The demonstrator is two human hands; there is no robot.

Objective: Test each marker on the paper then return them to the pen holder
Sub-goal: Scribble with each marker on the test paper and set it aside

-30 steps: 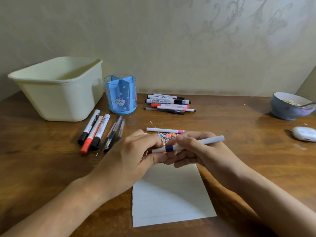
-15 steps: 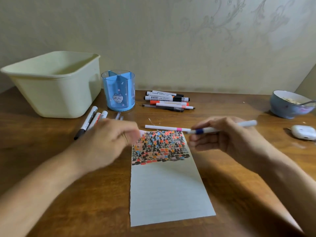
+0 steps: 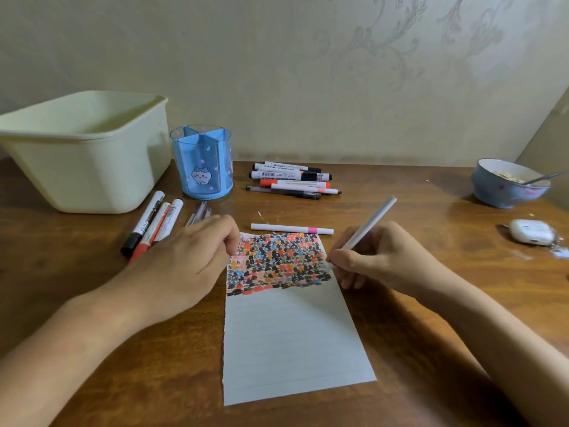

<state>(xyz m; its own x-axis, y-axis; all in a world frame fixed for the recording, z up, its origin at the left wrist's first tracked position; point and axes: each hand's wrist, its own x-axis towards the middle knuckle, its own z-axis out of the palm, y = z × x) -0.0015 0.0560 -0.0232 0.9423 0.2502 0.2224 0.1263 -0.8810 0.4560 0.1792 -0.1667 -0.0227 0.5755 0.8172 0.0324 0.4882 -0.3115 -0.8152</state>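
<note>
A lined paper [image 3: 289, 343] lies on the wooden table, its top third filled with coloured marks. My right hand [image 3: 378, 257] grips a white marker [image 3: 374, 218] in a writing hold, with the tip at the right edge of the marks. My left hand [image 3: 187, 266] rests at the paper's top left corner with its fingers curled; the marker's cap is hidden inside them. The blue pen holder [image 3: 201, 163] stands at the back and holds no markers. A pink-banded marker [image 3: 291, 228] lies just above the paper.
Several markers [image 3: 292, 180] lie right of the holder, and more markers and pens [image 3: 151, 223] lie left of my left hand. A cream tub [image 3: 83, 155] stands at the back left. A bowl with a spoon [image 3: 505, 188] and a white earbud case [image 3: 531, 231] sit at the right.
My hands pulled apart at the marker. My left hand moved to the paper's left corner. My right hand turned the marker upright and lowered its tip onto the paper.
</note>
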